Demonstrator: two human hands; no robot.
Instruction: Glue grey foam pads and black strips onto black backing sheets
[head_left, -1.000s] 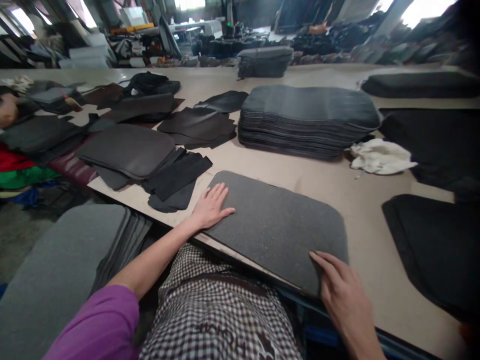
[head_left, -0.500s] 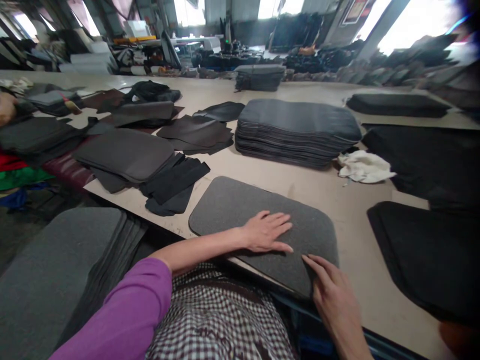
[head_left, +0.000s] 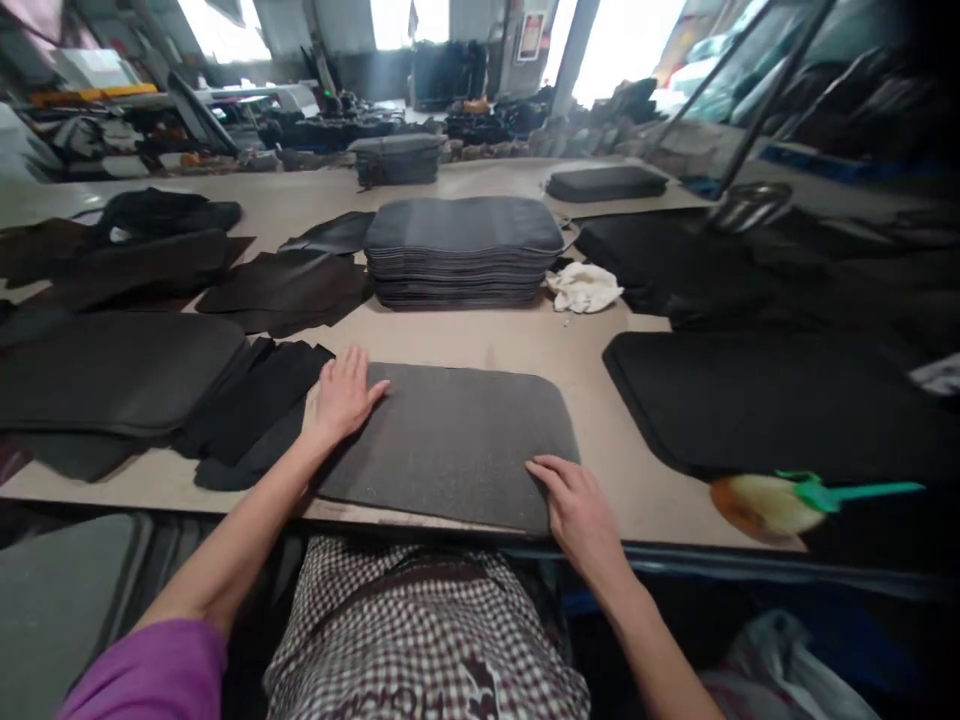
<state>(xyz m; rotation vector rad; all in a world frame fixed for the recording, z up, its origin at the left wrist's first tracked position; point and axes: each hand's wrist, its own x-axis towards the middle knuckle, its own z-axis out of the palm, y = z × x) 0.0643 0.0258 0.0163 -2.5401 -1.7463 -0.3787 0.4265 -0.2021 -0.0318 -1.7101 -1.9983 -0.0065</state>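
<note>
A dark grey rounded mat [head_left: 450, 440] lies flat at the table's front edge. My left hand [head_left: 346, 395] rests on its left end, fingers spread and thumb out over the surface. At the right end, my right hand [head_left: 570, 495] has its fingers close together on the mat's front right corner, its thumb hidden; whether the fingers pinch the edge cannot be made out. Behind the mat stands a tall stack of similar dark mats [head_left: 461, 255], with a crumpled white cloth [head_left: 585, 288] beside it.
Black strips [head_left: 251, 410] and dark sheets [head_left: 112, 370] lie on the left. To the right are a black mat [head_left: 780, 400] and a brush with a green handle [head_left: 780, 503] near the table's edge. More grey mats [head_left: 60, 590] are stacked low at the left.
The view has turned to the right. My left hand has moved from the middle of the mat to its left end. My right hand stays at the right corner.
</note>
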